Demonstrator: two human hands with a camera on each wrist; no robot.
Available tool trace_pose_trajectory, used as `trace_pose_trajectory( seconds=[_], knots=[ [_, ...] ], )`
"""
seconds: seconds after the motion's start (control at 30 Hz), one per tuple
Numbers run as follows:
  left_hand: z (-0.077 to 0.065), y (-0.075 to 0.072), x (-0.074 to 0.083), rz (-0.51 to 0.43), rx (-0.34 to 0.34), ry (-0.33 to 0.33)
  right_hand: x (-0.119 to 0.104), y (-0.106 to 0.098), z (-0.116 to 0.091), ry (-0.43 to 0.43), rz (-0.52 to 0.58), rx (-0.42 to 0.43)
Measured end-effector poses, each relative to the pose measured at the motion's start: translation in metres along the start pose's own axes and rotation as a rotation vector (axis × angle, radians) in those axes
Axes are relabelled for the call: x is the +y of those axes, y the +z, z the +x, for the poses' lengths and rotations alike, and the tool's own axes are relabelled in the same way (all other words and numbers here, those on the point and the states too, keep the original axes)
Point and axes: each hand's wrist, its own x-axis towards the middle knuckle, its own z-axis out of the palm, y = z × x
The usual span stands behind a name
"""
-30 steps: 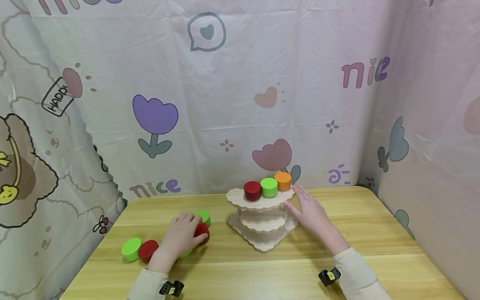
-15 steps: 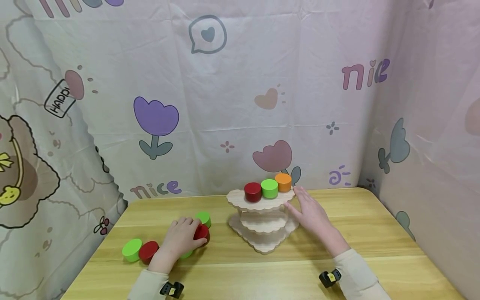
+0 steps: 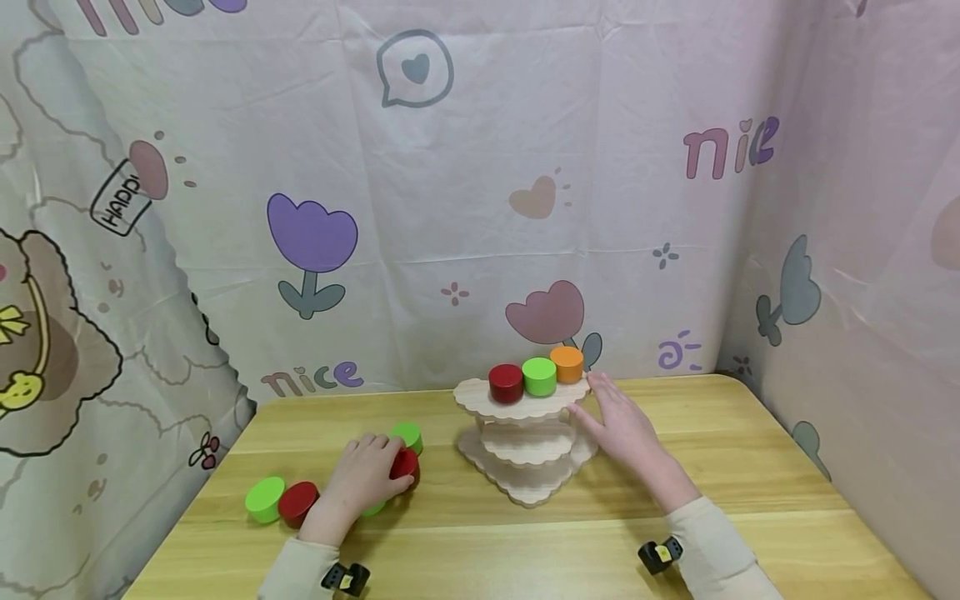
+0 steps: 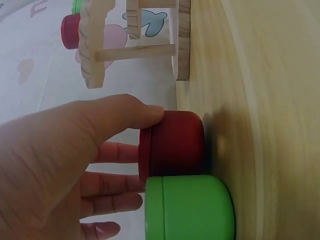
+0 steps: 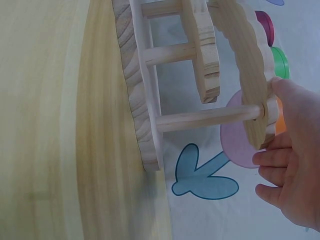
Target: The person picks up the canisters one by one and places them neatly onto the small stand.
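My left hand (image 3: 363,477) pinches a small red round jar (image 4: 175,142) with a lid, thumb on the near side and fingers behind it. Right beside that jar stands a green jar (image 4: 195,210) of the same form, mostly hidden by my hand in the head view. A tiered wooden stand (image 3: 525,443) with scalloped edges rises at the middle of the table. On its top tier sit a red jar (image 3: 506,383), a green jar (image 3: 539,377) and an orange jar (image 3: 566,364). My right hand (image 3: 627,427) holds the top tier's right end between thumb and fingers.
Another green jar (image 3: 407,436) stands just beyond my left hand. To the left of that wrist are a further green jar (image 3: 265,499) and a red jar (image 3: 298,503). A patterned cloth (image 3: 420,167) hangs behind the wooden table (image 3: 480,558) and along both sides.
Hands, jars and stand keep their places. The head view has shifted very slightly since the first frame.
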Motion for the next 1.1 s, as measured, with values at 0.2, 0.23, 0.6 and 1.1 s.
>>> trace_pose_trajectory(
  seconds=[0.2,0.23,0.6,1.1],
  knots=[
    [0.0,-0.004,0.003,-0.002,0.022,0.015,0.0,0.001,0.0,-0.005,-0.006,0.003],
    [0.0,-0.005,0.003,0.0,0.028,0.019,0.0,0.001,0.0,-0.005,-0.005,0.003],
    [-0.002,-0.023,0.012,0.01,0.121,0.066,0.0,0.002,0.0,0.008,-0.004,0.003],
    [0.012,-0.045,0.025,-0.013,0.198,0.101,0.0,0.002,0.0,0.005,-0.002,0.007]
  ],
)
